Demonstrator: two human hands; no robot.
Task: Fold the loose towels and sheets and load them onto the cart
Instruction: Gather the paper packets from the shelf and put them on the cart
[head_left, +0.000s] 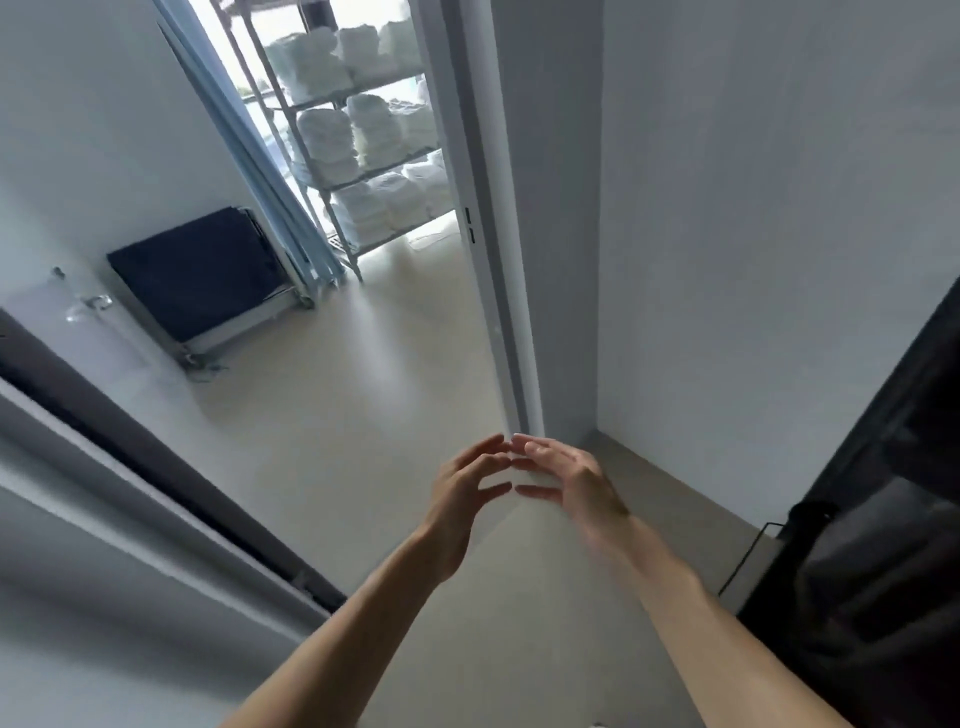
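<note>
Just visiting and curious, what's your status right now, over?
Left hand and right hand open, empty, fingertips nearly meeting. Folded white towels stacked on wire shelving beyond doorway. Floor between is bare.

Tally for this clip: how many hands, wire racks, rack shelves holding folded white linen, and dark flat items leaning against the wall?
Hands: 2, left hand and right hand, both empty
Wire rack: 1
Rack shelves holding folded white linen: 3 in view
Dark flat item against the wall: 1
Total: 7
</note>
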